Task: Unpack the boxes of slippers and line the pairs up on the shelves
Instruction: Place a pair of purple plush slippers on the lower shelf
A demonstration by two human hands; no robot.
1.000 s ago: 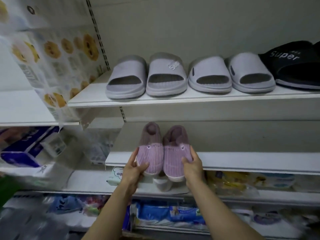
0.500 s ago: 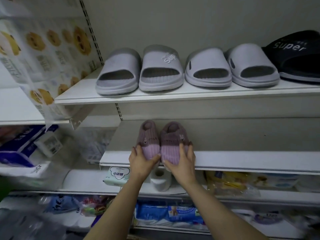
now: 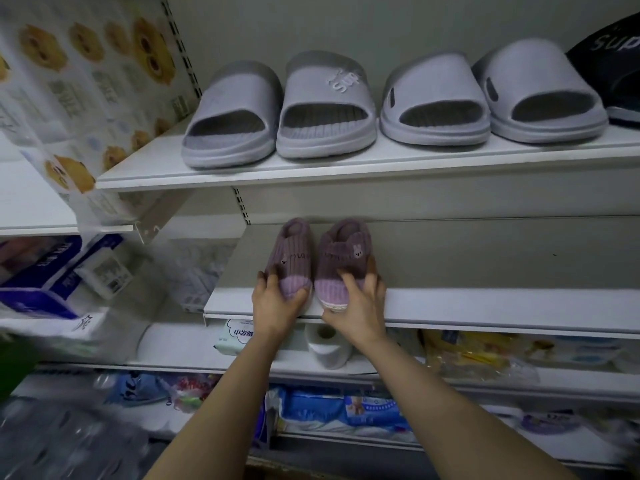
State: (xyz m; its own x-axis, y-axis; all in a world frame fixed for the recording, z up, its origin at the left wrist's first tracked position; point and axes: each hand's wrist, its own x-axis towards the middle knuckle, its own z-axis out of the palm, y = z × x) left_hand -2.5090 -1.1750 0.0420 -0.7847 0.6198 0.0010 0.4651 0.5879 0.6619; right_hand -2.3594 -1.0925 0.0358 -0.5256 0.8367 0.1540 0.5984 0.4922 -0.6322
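Two small purple knitted slippers lie side by side on the middle shelf [image 3: 485, 303], toes toward me. My left hand [image 3: 273, 301] grips the toe of the left purple slipper [image 3: 291, 258]. Around the toe of the right purple slipper [image 3: 343, 258], which bears a small rabbit patch, my right hand [image 3: 360, 303] curls its fingers. On the upper shelf [image 3: 346, 171] stand two pairs of pale lilac slides, one pair [image 3: 277, 109] on the left and the other [image 3: 491, 95] beside it, then a black slide [image 3: 613, 60] at the far right.
To the right of the purple pair the middle shelf stretches on as bare board. A tissue pack [image 3: 235, 336] and a paper roll [image 3: 327, 344] sit on the shelf below. Packs of toilet paper [image 3: 52, 271] fill the left bay. Bagged goods [image 3: 346, 407] lie lower down.
Both hands have carried the purple pair from in front of the shelf edge onto the middle shelf. My fingers have moved over the toes. The camera has come closer.
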